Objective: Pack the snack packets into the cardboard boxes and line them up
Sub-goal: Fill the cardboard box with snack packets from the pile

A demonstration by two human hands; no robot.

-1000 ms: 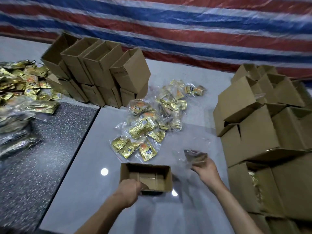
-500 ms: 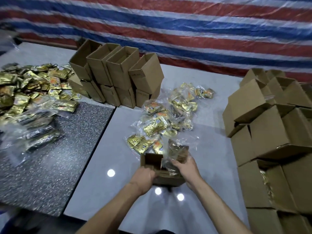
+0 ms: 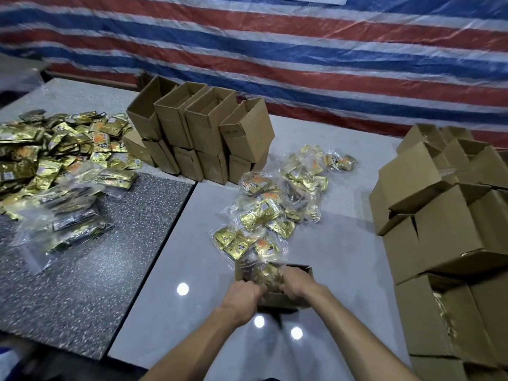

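One snack bag (image 3: pixel 268 274) in box (image 3: pixel 279 301), right hand (image 3: pixel 296 281) fingers clutching, left hand (image 3: pixel 241 296) gripping box

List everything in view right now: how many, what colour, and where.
open box: one, brown cardboard, near edge of the pale table
clear bag: one, gold packets inside, partly in the open box
bagged packets: several bags, gold and orange, middle of the pale table
loose packets: large heap, gold, far left
dark bags: a few, clear with dark contents, speckled table
back boxes: about eight, brown, two tiers at the back
right boxes: many, brown, piled at right
pale table: one, grey-white, centre
speckled table: one, dark grey, left
tarp: one, red, blue and white stripes, behind
left hand: one, grips the open box's near left corner
right hand: one, holds the clear bag in the box
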